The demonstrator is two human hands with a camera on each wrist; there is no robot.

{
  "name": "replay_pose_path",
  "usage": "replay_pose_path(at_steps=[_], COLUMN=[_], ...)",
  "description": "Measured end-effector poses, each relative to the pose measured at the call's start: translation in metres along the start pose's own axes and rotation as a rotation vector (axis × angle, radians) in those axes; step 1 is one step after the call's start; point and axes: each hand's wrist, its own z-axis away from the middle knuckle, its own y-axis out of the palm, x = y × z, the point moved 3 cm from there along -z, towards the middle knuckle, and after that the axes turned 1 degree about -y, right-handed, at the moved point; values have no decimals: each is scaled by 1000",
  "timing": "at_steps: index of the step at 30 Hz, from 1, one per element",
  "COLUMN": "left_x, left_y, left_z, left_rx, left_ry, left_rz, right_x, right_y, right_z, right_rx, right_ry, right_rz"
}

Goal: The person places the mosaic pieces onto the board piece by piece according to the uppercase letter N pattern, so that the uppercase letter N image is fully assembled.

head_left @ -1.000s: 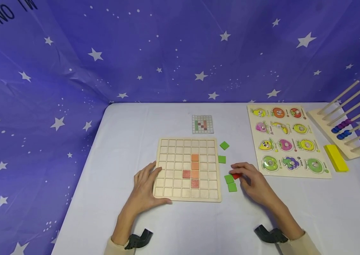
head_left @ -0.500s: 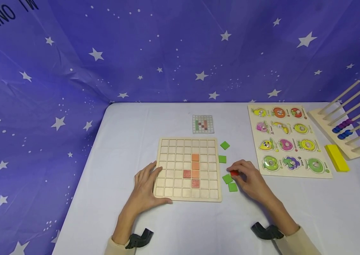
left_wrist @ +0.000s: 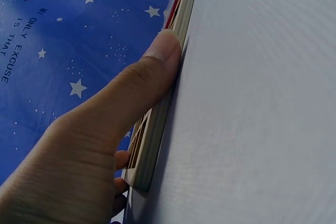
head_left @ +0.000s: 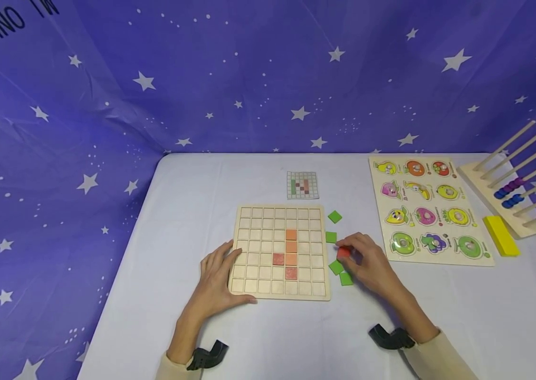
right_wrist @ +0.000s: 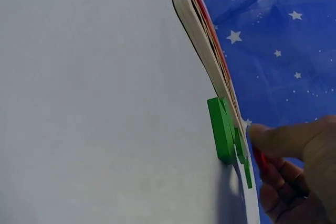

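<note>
My left hand (head_left: 217,279) grips the near left corner of a wooden grid board (head_left: 254,274). Its thumb (left_wrist: 157,59) lies along the front edge, and its fingers are at the left side. Three orange tiles (head_left: 290,246) form a column in the grid, with one red tile (head_left: 278,259) to their left and another red tile (head_left: 290,273) below. Just right of the board, my right hand (head_left: 372,266) pinches a red square tile (head_left: 343,253) between thumb and fingers. Loose green tiles lie nearby: a pair (head_left: 336,267) close below the pinched tile, and two farther back, including one (head_left: 331,237) at the board's edge.
A small pattern card (head_left: 303,185) with coloured squares lies behind the board. To the right are a fruit puzzle board (head_left: 431,211), a yellow block (head_left: 501,236) and a pegged bead rack (head_left: 498,200). A purple star-printed cloth (head_left: 249,79) hangs behind the white table (head_left: 192,184).
My right hand has moved left and slightly away from me with the red tile, clear of the green pair. The upper green tile of that pair has shifted slightly left. My left hand stays put.
</note>
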Motion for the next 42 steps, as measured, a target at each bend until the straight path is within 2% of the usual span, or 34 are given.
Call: replay_pose_path(at_steps=[6,10,21,28,35,42], left_x=[-1,-2,-2,-2,-1,-1], left_y=[0,-1,-2,-2,-2,-2], left_z=[1,1,1,1,0,1], left_rx=[9,11,9,3,7,4], left_ry=[-8,-6,1,13,12,17], left_rz=[4,8,2,-3,-10,0], right_x=[12,26,59,71,79,77], right_y=[4,12,48,67,85,103], right_z=[-17,-28,-58,-75,-86,-91], right_rx=[-3,15,99,149,196,270], right_ry=[-44,-67,-91,-60,-94,-101], right_rz=[-94,-113,-197,-201,-234,-250])
